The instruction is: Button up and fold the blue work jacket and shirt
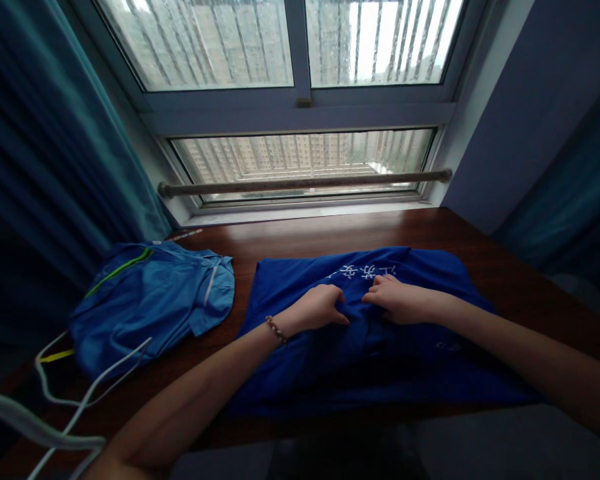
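Crossing the lower-left corner nearest the camera, a pale tube (35,423) lies over thin white cords (93,389); what they belong to is unclear. Beyond them, both bare forearms reach in over a royal-blue T-shirt (295,373), a braided bracelet (276,331) on the left wrist.

The left hand (327,308) rests at the shirt's middle, fingers curled and thumb apart from the index finger; whether the hidden fingers pinch cloth cannot be told. The right hand (393,298) faces it just beside the white Chinese lettering (370,272), fingers bent down to the fabric; its grip is likewise uncertain. A short gap separates the 2 hands.

The shirt lies wide and low on the reddish-brown wooden tabletop (290,233). Judging by its lie, the spreading is largely done; the cloth between the hands remains rumpled, and no compact folded bundle has been formed, so the work seems only partway along. To its left, well apart from both hands, a lighter blue jacket (180,293) with a lime-green zip (120,271) sits in a loose heap, apparently not arranged.

Farther back, a horizontal rail (305,182) spans the window (220,47), flanked by blue curtains (55,133), with barred views of tall buildings outside.
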`<state>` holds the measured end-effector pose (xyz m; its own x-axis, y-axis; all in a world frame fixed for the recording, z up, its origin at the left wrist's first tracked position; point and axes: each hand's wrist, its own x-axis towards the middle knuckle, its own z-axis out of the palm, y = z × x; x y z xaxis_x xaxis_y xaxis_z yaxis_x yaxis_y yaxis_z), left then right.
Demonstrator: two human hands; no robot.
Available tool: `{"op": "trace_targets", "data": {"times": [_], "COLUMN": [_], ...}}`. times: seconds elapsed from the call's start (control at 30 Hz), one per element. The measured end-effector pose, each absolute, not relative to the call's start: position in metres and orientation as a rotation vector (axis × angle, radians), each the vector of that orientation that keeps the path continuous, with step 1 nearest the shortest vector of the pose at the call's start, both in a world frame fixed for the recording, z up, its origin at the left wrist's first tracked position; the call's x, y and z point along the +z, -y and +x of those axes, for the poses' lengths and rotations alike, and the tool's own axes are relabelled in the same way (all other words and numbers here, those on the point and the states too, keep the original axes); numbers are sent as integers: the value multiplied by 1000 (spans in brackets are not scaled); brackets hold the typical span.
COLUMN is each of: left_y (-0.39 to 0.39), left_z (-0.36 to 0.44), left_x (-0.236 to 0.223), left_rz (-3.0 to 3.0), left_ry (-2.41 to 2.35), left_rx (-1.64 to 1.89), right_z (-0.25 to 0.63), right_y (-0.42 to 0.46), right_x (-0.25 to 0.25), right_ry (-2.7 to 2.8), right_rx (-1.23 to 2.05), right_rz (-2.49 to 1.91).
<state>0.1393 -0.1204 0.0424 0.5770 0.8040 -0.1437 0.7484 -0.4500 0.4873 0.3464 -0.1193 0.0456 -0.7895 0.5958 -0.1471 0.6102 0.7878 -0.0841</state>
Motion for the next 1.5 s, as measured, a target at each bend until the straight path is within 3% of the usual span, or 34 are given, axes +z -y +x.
{"op": "trace_targets", "data": {"times": [0.13,0.33,0.73,0.93,1.03,1.17,1.23,1.33,1.4,1.5], "left_y": [136,155,204,230,234,231,231,238,243,246], "left_z": [117,85,101,96,91,80,75,69,70,74], "left_x": [44,46,35,26,14,4,4,2,-1,-5], "left_rz": [2050,1779,1640,1743,1819,2000,2059,2036,1918,1677], "left_ry": [-1131,-777,-1084,-1104,-1228,-1358,-1287,-1258,-1407,-1651], "left_rx": [540,764,1035,1095,1180,1119,959,831,933,1084], "right_z": [370,403,384,396,394,392,395,399,401,397], "right_y": [127,157,195,220,236,254,261,272,278,284], "right_x": [60,47,51,43,35,25,18,4,-4,-6], "right_ry": [-3076,-3318,-2184,-1785,-1733,-1862,-2015,-2374,-2634,-2854], "right_rx": [-95,-77,-2085,-2873,-3060,-2885,-2601,-1712,-1056,-563], "right_rz": [1099,1587,2547,2430,2371,2432,2497,2677,2715,2708]}}
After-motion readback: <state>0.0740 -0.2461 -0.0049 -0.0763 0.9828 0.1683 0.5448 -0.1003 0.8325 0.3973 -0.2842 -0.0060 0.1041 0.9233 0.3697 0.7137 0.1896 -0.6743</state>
